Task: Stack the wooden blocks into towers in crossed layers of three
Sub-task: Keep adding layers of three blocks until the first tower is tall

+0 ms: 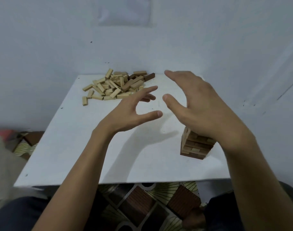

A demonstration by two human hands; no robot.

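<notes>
A heap of loose wooden blocks, mostly pale with a few dark ones, lies at the far left of the white table. A block tower of crossed layers stands near the table's front right; its top is hidden behind my right hand. My left hand hovers over the table's middle with fingers spread, pointing toward the heap and holding nothing. My right hand is raised above the tower, fingers straight and apart, empty.
The table sits in a corner between pale walls behind and to the right. A patterned floor mat shows below the front edge, between my knees. Cloth and clutter lie on the floor at the left.
</notes>
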